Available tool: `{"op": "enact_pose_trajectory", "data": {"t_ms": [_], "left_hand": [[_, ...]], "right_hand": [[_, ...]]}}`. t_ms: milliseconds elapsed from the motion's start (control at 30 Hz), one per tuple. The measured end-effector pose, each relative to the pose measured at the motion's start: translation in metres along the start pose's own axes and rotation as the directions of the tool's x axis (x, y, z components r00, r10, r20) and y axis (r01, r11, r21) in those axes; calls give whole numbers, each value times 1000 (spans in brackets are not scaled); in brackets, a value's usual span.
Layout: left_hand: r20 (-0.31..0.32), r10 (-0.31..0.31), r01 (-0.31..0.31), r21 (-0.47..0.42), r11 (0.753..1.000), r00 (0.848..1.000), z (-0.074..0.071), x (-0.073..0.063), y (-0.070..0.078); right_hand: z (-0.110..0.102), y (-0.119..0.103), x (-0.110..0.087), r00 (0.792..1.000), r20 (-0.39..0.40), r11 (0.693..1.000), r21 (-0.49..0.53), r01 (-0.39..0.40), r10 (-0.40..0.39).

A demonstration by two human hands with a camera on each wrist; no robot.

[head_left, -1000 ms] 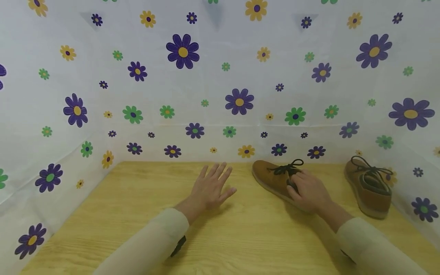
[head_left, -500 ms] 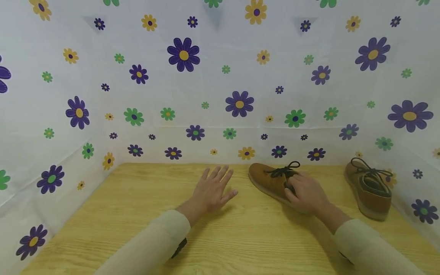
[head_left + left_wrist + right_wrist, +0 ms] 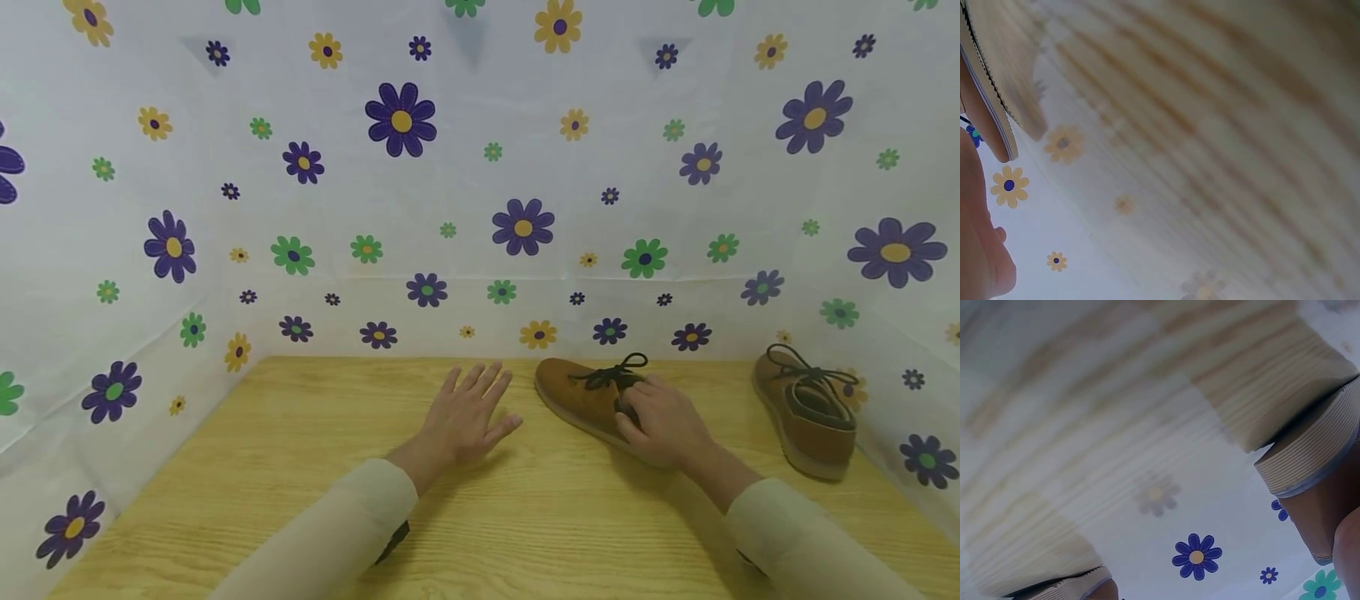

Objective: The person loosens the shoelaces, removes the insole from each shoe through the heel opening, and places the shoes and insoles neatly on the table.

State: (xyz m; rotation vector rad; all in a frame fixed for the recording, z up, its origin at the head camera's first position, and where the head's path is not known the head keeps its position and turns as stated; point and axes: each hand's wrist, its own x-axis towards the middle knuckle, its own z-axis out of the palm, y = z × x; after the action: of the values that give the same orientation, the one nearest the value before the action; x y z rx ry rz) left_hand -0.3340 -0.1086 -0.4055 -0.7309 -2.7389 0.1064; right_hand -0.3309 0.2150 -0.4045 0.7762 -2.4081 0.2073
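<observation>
A brown lace-up shoe [image 3: 573, 392] with dark laces and a pale sole lies at the table's back, its toe pointing left and away. My right hand [image 3: 667, 421] grips it at the ankle opening, hiding most of the heel. Fingers of my left hand [image 3: 461, 417] are straight and spread above the tabletop, left of that shoe and apart from it. A matching shoe [image 3: 810, 417] rests farther right, heel toward me. In the right wrist view, the gripped shoe's brown heel [image 3: 1316, 522] is beside my hand; the left wrist view catches a shoe sole [image 3: 988, 81] at upper left.
The wood-grain table [image 3: 315, 467] ends at a white cloth backdrop [image 3: 450, 183] printed with flowers. This cloth also rises on the left and right sides. The second shoe is close to the right-hand cloth.
The gripped shoe has slid a little left and toward me with my right hand. My left hand has shifted only slightly right. The second shoe stays put.
</observation>
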Motion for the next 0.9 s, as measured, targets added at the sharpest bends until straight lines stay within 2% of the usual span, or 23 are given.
{"op": "enact_pose_trajectory", "data": {"t_ms": [700, 900], "left_hand": [[-5, 12, -12, -4, 1000, 1000, 1, 1, 0], [-17, 34, -34, 1, 999, 999, 1, 2, 0]], "right_hand": [[1, -11, 4, 998, -35, 999, 12, 46, -45], [1, -11, 4, 998, -43, 999, 9, 52, -52]]}}
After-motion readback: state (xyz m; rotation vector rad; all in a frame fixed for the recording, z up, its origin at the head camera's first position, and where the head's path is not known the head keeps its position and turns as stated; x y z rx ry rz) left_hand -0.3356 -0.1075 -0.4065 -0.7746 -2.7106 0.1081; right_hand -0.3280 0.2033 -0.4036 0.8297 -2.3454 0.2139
